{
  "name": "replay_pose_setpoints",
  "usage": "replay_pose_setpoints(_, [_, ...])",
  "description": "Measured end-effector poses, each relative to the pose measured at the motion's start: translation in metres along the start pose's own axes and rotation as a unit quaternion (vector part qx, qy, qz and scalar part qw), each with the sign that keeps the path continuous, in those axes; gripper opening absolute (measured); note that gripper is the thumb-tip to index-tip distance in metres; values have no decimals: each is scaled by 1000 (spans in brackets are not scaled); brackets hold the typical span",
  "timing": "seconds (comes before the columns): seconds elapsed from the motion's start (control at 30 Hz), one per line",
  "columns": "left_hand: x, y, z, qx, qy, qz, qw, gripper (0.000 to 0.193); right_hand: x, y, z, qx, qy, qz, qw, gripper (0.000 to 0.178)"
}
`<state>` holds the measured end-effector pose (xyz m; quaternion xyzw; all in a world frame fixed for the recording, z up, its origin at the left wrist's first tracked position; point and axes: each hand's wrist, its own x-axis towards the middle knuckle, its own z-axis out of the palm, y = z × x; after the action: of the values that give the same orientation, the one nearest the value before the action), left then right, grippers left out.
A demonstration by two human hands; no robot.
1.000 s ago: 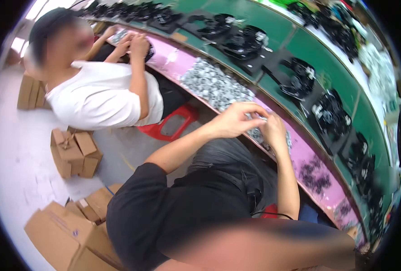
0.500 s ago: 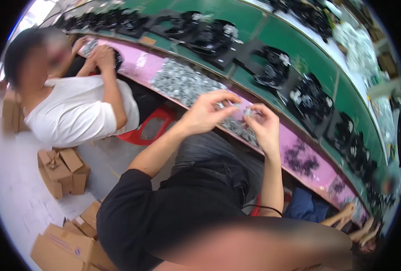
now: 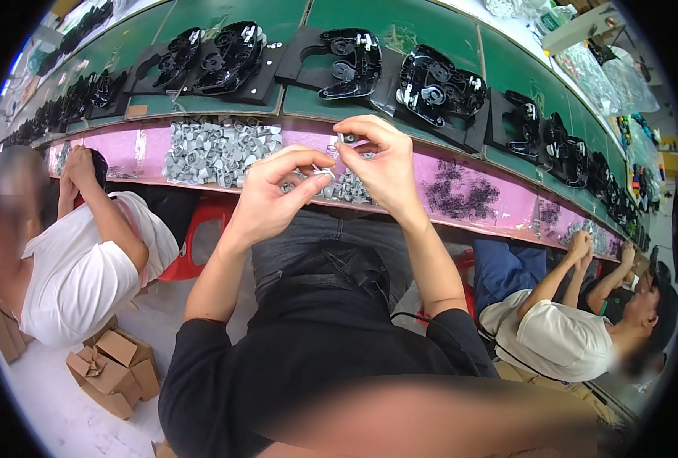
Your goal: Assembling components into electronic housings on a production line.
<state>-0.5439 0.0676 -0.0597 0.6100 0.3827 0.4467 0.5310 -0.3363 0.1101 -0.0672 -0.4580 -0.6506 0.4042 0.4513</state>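
My left hand [image 3: 274,195] is closed in a pinch on a small light grey plastic part [image 3: 323,172] between thumb and fingertips. Just to its right and a little farther off, my right hand [image 3: 384,164] is bent round a small dark and metallic piece [image 3: 348,138], too small to name surely. The two hands are close but apart, above a pink work strip. Beneath and left of them lies a heap of grey plastic parts [image 3: 217,153]; a smaller grey pile [image 3: 346,188] shows between my wrists.
Black moulded assemblies [image 3: 344,72] in dark fixtures line the green bench [image 3: 289,95] beyond. Small black parts [image 3: 461,191] are scattered to the right. People sit on both sides, one in a white shirt [image 3: 87,282]. Cardboard boxes [image 3: 114,370] stand on the floor at left.
The head view has swung, so the bench runs more level and the person at right shows more. My right hand is now slightly farther off than my left; both stay pinched.
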Motion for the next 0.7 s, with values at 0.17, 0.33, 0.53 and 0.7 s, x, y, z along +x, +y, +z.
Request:
replay_pose_setpoints(0.17, [4,1,4,20,-19,-5,1000,22,-1,-4,2,-90,15,-105,990,37])
replay_pose_setpoints(0.33, [8,2,5,26,-5,-4,1000,22,-6,-9,5,-123,20,-158,979,43])
replay_pose_setpoints(0.53, [6,0,2,73,31,42,996,20,-15,-8,6,172,-30,-15,985,36])
replay_pose_setpoints(0.7, [5,4,-1,94,25,54,994,20,-11,11,1,398,-44,104,910,29])
